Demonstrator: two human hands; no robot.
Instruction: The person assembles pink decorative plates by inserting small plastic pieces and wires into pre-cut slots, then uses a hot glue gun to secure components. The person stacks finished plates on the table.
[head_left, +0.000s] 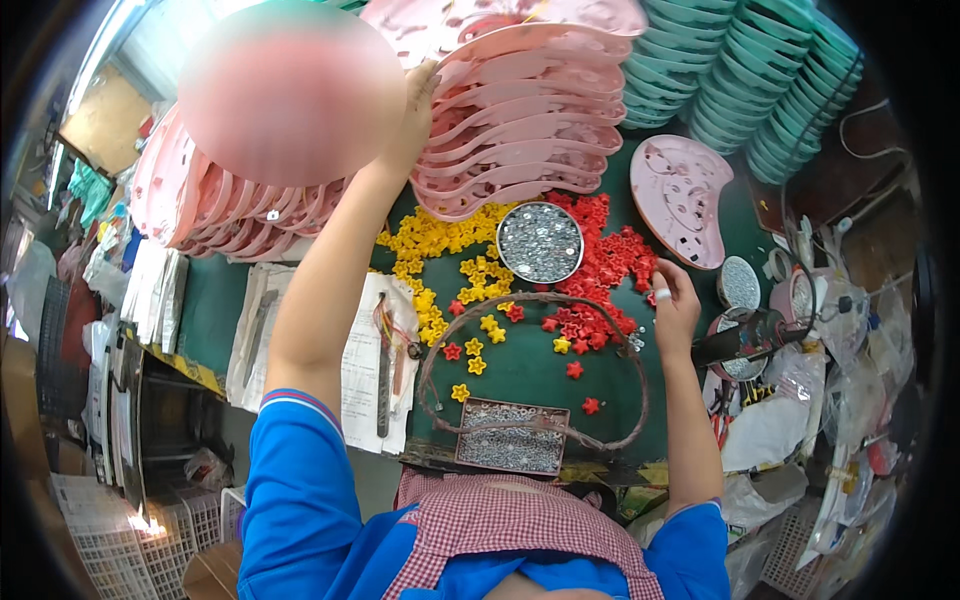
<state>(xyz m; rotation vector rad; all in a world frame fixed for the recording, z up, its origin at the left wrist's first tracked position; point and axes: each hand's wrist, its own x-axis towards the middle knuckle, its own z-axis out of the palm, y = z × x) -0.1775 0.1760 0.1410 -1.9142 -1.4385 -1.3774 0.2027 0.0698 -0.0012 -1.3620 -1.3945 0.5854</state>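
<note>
A checked apron (520, 520) is nearest, between two blue sleeves; the lower edge cuts it off. Just beyond lies a tray (490, 467) of small metal parts, its long axis left to right, with a dark loop (428, 380) of cord crossing over it. To the left, a ruler (383, 395) points near to far on papers (365, 360); the left arm hides part of these.

The right hand (677, 310) is at the right edge of the red stars (600, 250), its fingers partly curled, one wearing a white wrap. A star is just beside the fingertips; whether they pinch anything, I cannot tell. A dark tool (750, 340) lies right of the forearm, its left end hard to make out there.

Yellow stars (440, 235) spread to the left of a round dish (541, 282) of metal parts, red ones to its right, their tips facing various ways. Farther right, a pink panel (690, 195) slants from far left to near right, its hollow edge facing right.

The left hand (418, 115) reaches the left end of the pink stack (520, 130), fingers extended and pointing far; grip or mere touch is unclear. The stack's pieces run left to right. A blur covers part of the left stack (200, 210). Green stacks (700, 60) stand far right, cut off by the upper edge.
</note>
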